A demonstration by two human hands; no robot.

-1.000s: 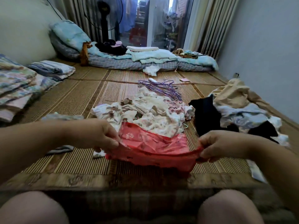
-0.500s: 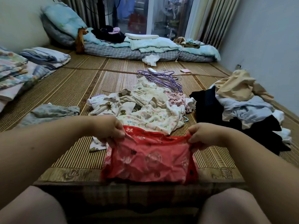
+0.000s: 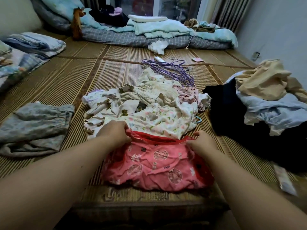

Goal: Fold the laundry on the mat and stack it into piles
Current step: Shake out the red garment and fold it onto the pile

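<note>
You have two hands in view, your left hand [image 3: 114,133] and your right hand [image 3: 201,143], both on one red garment [image 3: 154,165]. On the one mat [image 3: 69,77] you can count two unsorted heaps, one pale printed heap [image 3: 149,103] in the middle and one dark heap [image 3: 259,103] to the right, plus one grey garment [image 3: 36,123] alone on the left. Farther off lie one bundle of purple hangers [image 3: 172,70], perhaps half a dozen though the wires tangle too much to count surely, one crumpled white cloth [image 3: 157,46] and one pink slip [image 3: 197,59].
</note>
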